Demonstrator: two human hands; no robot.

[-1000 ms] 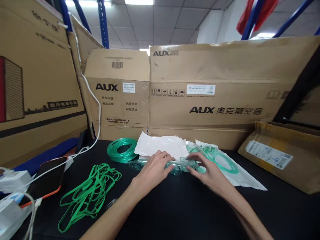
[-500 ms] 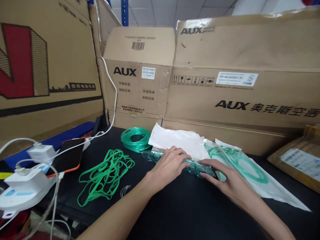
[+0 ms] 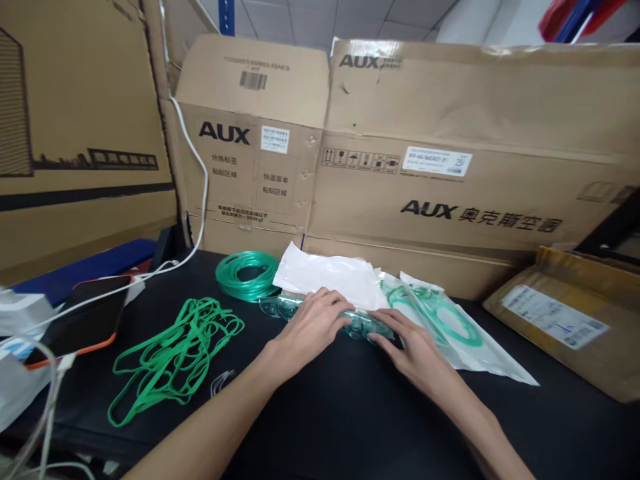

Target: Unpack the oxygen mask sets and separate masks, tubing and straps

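A long row of clear green plastic pieces (image 3: 361,323) lies low on the black table; their exact kind is hard to make out. My left hand (image 3: 320,319) is closed over its middle, thumb on the near side. At the right end, my right hand (image 3: 406,337) pinches the row between thumb and fingers. The left end of the row sticks out beyond my left hand. Right behind it rests a white packet (image 3: 330,273). Sealed clear bags with green tubing (image 3: 453,321) lie beyond my right hand.
On the left are a coil of green tubing (image 3: 249,275), tangled green straps (image 3: 183,357) and thin clear loops (image 3: 221,382). A phone (image 3: 83,320) and white cables lie farther left. Cardboard boxes (image 3: 370,193) wall the back; a taped carton (image 3: 565,320) stands right.
My view has turned to the right, so everything sits farther left in it. Both hands remain on the green plastic row, the right one slightly closer to the left.
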